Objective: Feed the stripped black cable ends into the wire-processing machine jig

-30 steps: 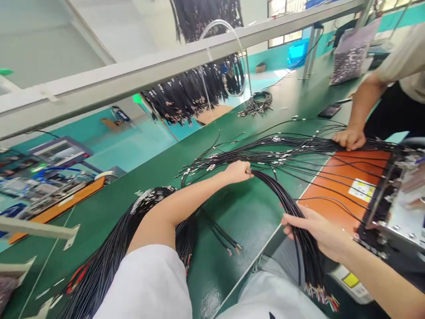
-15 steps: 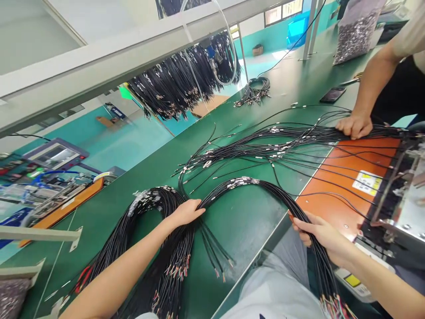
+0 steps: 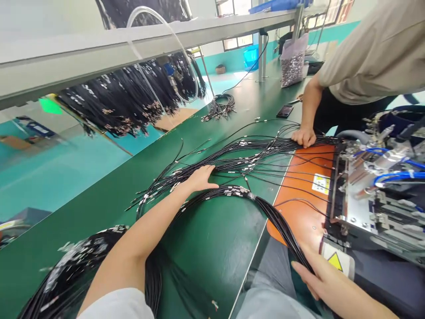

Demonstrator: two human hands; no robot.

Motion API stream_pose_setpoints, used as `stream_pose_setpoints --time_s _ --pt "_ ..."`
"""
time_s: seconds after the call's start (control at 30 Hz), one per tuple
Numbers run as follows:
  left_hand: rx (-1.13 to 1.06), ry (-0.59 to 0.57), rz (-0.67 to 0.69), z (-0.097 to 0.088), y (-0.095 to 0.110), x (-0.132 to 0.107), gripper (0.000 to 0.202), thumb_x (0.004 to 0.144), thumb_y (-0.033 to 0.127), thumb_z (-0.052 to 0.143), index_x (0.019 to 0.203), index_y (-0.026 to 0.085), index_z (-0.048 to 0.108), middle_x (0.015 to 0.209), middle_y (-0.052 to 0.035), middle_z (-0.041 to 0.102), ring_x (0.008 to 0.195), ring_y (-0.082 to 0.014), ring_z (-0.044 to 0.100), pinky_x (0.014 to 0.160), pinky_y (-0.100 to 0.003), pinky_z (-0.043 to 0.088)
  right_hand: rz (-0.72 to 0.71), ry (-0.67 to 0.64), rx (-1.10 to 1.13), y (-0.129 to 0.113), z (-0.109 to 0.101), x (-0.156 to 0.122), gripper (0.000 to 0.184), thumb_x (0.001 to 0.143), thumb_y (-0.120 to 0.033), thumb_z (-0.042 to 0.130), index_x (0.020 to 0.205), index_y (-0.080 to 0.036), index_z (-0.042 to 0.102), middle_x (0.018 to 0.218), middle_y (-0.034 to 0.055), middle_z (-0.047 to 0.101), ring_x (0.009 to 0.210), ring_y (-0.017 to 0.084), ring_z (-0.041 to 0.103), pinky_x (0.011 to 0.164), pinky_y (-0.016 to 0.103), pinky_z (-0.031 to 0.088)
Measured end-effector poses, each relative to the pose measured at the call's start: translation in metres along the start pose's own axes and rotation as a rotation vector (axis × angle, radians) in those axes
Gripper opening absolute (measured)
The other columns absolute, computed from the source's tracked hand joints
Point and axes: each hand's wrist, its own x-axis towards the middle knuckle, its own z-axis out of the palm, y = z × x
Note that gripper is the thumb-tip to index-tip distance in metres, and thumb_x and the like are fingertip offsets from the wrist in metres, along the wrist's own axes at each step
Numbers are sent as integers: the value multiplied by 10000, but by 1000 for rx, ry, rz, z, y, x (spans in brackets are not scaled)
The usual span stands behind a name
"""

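My left hand [image 3: 200, 177] lies flat with fingers spread on the green bench [image 3: 212, 248], resting on loose black cables with metal ends [image 3: 232, 159]. A curved bundle of black cables [image 3: 265, 210] runs from beside that hand down over the bench edge to my right hand [image 3: 320, 279]. My right hand, at the lower right, has its fingers round the bundle's lower part. A large pile of black cables [image 3: 69, 274] lies by my left elbow.
A co-worker's hand [image 3: 303, 136] presses on the far cable ends beside an orange mat [image 3: 308, 199]. A metal machine with blue wires [image 3: 378, 186] stands at the right. Cables hang under a grey rail [image 3: 139, 44]. A phone [image 3: 284, 110] and a bag of parts [image 3: 292, 62] sit farther back.
My left hand has left the pile near my elbow and moved forward onto the loose cables. The view has swung right and my right hand has slid lower along the bundle.
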Motion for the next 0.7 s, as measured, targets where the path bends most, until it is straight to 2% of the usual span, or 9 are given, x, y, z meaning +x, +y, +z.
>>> stream_pose_setpoints --time_s 0.07,0.1,0.23,0.3,0.4,0.47,0.57,0.7 --pt "14 12 65 7 0 32 1095 620 645 721 1522 196 293 1587 -157 311 1443 -364 301 1139 -427 290 3 37 -40 2 7 -1 552 965 -480 353 1439 -197 359 672 -22 550 542 183 560 576 285 451" --pt "21 15 84 9 -1 46 1102 614 596 733 1530 189 277 1595 -160 295 1451 -367 283 1151 -436 271 2 50 -58 3 9 -1 551 970 -470 341 1445 -191 363 717 -6 574 555 185 575 613 293 473" --pt "28 28 109 16 -13 90 933 659 448 682 1487 166 356 1497 -172 436 1363 -359 406 1101 -439 334 -5 -22 -54 -3 1 -3 536 989 -430 348 1473 -201 343 936 52 631 624 174 629 736 296 510" --pt "21 42 111 21 -16 107 831 692 430 643 1442 154 417 1387 -172 527 1270 -351 485 1042 -435 391 -11 -58 -33 -10 -8 -5 481 992 -393 360 1439 -217 384 955 54 630 635 165 632 702 275 505" --pt "6 77 120 33 -14 122 625 767 398 567 1346 171 507 1214 -142 602 1137 -324 548 978 -427 433 8 -75 -48 -24 -18 -6 397 980 -337 386 1347 -207 465 852 34 603 601 156 597 577 241 454" --pt "1 103 132 40 -11 125 505 806 366 522 1281 195 544 1147 -118 609 1085 -306 554 969 -424 435 25 -94 -61 -29 -23 -7 400 976 -303 389 1356 -195 451 776 15 577 561 150 560 527 233 413" --pt "2 129 162 44 -8 126 381 833 333 490 1184 221 583 1079 -93 600 1040 -285 550 968 -410 430 7 -96 -74 -28 -26 -7 394 980 -283 380 1360 -194 436 769 11 579 555 147 549 543 239 407" --pt "3 165 186 37 -4 137 337 849 318 471 1153 232 589 1042 -85 585 1021 -278 535 965 -400 422 -64 -63 -96 -18 -27 -6 321 976 -310 410 1271 -215 495 906 58 642 783 208 636 690 275 453"
